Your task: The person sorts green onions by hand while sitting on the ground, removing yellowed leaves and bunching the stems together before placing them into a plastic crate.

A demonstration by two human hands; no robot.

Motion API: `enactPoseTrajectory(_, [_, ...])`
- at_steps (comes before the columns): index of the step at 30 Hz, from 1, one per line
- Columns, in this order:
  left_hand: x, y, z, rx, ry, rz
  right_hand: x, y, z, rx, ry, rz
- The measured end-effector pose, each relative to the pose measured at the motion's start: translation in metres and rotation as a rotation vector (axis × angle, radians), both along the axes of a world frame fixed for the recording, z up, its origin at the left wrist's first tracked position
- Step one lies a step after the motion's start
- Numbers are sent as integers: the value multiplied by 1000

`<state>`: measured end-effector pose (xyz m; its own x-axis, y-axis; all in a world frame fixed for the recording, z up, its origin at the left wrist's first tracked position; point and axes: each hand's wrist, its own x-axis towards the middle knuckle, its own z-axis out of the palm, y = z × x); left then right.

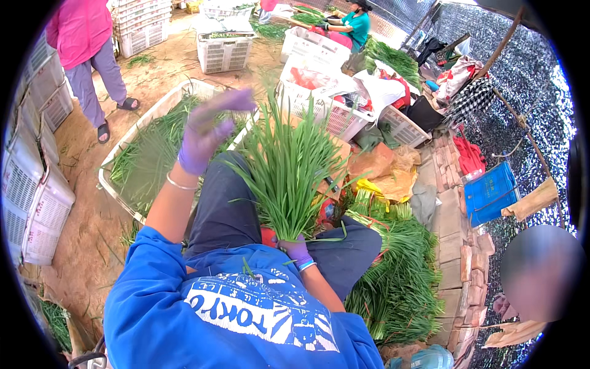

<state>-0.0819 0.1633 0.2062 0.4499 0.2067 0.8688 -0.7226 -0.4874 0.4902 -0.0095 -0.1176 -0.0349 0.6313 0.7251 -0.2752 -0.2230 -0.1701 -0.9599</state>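
Observation:
My right hand (297, 251), in a purple glove, is closed round the lower end of a bunch of chives (286, 169). The bunch stands in my lap, its long green leaves fanning out upward. My left hand (212, 126), also gloved in purple, is raised to the left of the leaves. Its fingers are stretched out, slightly blurred, with nothing in them. Beneath it is a white crate (106, 178) of loose chives (150, 154). Tied chive bundles (396, 277) are piled by my right knee, some with red ties.
Stacked white crates (49, 215) line the left side. A person in pink (80, 31) stands there, and another in green (356, 27) sits at the back. More crates (224, 52) stand ahead. A brick edge (452, 246) and blue container (490, 194) are at right.

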Motion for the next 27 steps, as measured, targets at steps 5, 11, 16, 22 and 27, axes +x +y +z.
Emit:
enactPoseTrajectory(5, [23, -40, -50, -104, 375, -35, -1, 6, 5, 96, 132, -79])
enactPoseTrajectory(11, [48, -63, -63, -176, 570, -14, -4, 1, 5, 89, 84, -91])
enactPoseTrajectory(16, [46, -67, -60, -244, 705, -160, -3, 0, 1, 146, 139, -76])
enactPoseTrajectory(22, [50, -66, -71, -624, 599, -415, -3, 5, 5, 156, 137, -90])
enactPoseTrajectory(27, [54, -65, -72, -733, 403, -388, -2, 6, 5, 136, 91, -55])
